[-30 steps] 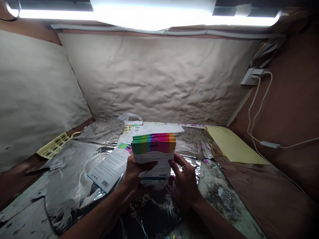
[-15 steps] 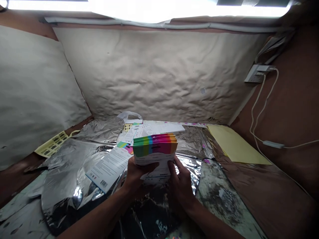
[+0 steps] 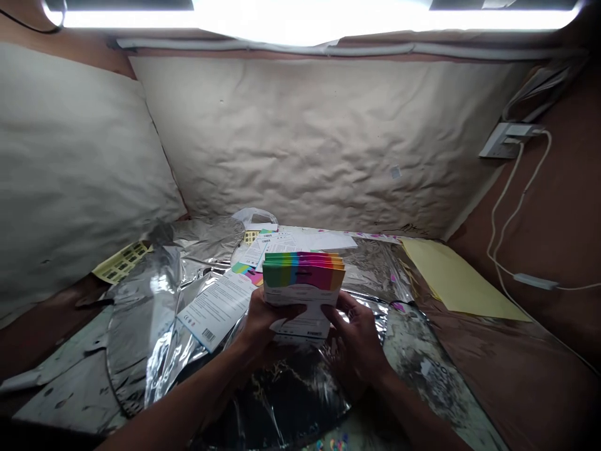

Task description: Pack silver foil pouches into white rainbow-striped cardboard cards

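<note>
A stack of white cards with rainbow-striped tops point(image 3: 303, 277) stands upright in the middle of the bench. My left hand point(image 3: 264, 319) is wrapped round its lower left side, thumb across the front. My right hand point(image 3: 357, 332) is curled at the lower right edge of the same stack, fingertips on the cards. Both hands rest over crinkled silver foil sheets point(image 3: 159, 307).
A loose white card with a barcode point(image 3: 216, 308) lies left of the stack, more cards point(image 3: 282, 241) behind it. Yellow label sheet point(image 3: 123, 260) at left, yellow paper point(image 3: 457, 282) at right. A wall socket with white cable point(image 3: 509, 139) hangs on the right wall.
The view has shifted a little to the left, so everything sits further right. My right hand's fingers have closed onto the stack's lower right edge; the left keeps its hold.
</note>
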Demonstrator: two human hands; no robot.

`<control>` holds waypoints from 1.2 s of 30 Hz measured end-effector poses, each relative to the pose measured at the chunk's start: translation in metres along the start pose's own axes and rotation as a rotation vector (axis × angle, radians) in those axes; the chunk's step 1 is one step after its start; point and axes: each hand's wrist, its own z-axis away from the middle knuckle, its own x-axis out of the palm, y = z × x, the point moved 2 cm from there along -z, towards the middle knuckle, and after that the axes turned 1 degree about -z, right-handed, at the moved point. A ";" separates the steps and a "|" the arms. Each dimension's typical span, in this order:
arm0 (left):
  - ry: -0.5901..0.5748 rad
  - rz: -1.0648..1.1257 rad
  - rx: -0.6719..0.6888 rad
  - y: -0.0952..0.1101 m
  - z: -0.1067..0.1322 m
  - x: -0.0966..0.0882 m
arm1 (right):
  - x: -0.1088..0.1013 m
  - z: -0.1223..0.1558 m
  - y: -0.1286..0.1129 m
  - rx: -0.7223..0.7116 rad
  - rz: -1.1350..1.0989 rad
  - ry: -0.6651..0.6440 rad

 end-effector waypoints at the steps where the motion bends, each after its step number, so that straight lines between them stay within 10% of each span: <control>1: 0.003 0.009 -0.001 0.000 0.000 0.000 | -0.001 0.000 0.002 -0.003 -0.014 -0.020; 21: -0.203 0.061 0.003 0.002 0.001 0.004 | 0.007 0.002 0.011 0.155 -0.120 -0.069; 36: -0.147 0.220 0.059 0.001 -0.007 0.004 | -0.004 -0.008 0.005 0.163 -0.249 -0.076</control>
